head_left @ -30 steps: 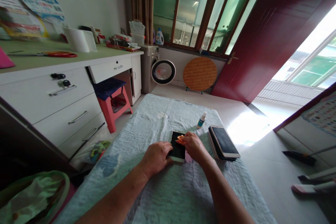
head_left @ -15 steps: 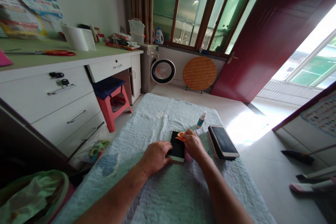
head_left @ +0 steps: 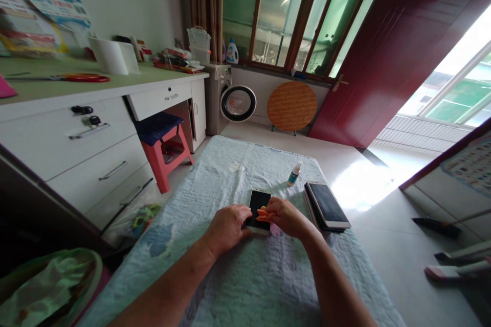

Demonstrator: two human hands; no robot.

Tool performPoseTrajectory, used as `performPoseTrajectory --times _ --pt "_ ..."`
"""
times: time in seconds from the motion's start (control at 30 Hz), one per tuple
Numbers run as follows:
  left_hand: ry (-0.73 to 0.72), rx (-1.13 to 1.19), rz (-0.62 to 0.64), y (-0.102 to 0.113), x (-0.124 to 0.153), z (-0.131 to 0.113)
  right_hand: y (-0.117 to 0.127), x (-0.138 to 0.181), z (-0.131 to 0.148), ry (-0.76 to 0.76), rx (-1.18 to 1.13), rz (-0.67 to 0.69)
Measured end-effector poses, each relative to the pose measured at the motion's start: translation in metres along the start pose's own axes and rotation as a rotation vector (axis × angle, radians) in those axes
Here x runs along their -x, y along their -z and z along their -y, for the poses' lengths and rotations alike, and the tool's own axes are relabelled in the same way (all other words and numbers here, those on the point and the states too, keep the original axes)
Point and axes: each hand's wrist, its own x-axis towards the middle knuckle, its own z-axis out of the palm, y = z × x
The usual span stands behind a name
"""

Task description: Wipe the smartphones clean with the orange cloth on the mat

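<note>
A smartphone (head_left: 260, 196) with a dark screen and pale frame lies face up on the cloth-covered table. My left hand (head_left: 229, 224) grips its left edge, thumb near the bottom and fingers along the side. In my right hand (head_left: 287, 216) is a bunched orange cloth (head_left: 264, 214), pressed on the lower half of the screen. A small spray bottle (head_left: 294, 174) with a white cap stands beyond my right hand. To the right lies a stack of phones (head_left: 328, 204), the top one face up.
A pale blue quilted cover (head_left: 230, 163) drapes the table. On the left are a white desk (head_left: 99, 145), a red stool (head_left: 165, 156) and a bin (head_left: 94, 271). A washing machine (head_left: 218, 92) with its door open and a round wooden tabletop (head_left: 292, 106) stand behind.
My right hand has slid the orange cloth down the screen towards me, its wrist swinging outward to the right. My left hand and the phone have stayed in place.
</note>
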Motion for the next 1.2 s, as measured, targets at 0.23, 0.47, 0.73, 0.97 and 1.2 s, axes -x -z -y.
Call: performPoseTrajectory --times 0.23,0.47,0.73,0.97,1.2 --pt "0.002 0.005 -0.006 0.0 0.0 0.0 -0.018 -0.012 -0.018 -0.168 0.2 -0.305" --pt "-0.002 0.032 -0.017 -0.001 0.0 0.001 -0.026 -0.013 -0.017 -0.169 0.267 -0.355" --pt "0.031 0.101 -0.044 -0.004 0.0 0.003 -0.029 -0.014 -0.003 -0.103 0.254 -0.34" --pt "0.015 0.138 -0.052 -0.006 0.0 0.005 -0.031 -0.009 0.01 0.026 0.116 -0.223" --pt "0.064 0.137 -0.009 -0.004 -0.001 0.004 -0.018 -0.004 0.032 0.147 -0.095 0.02"
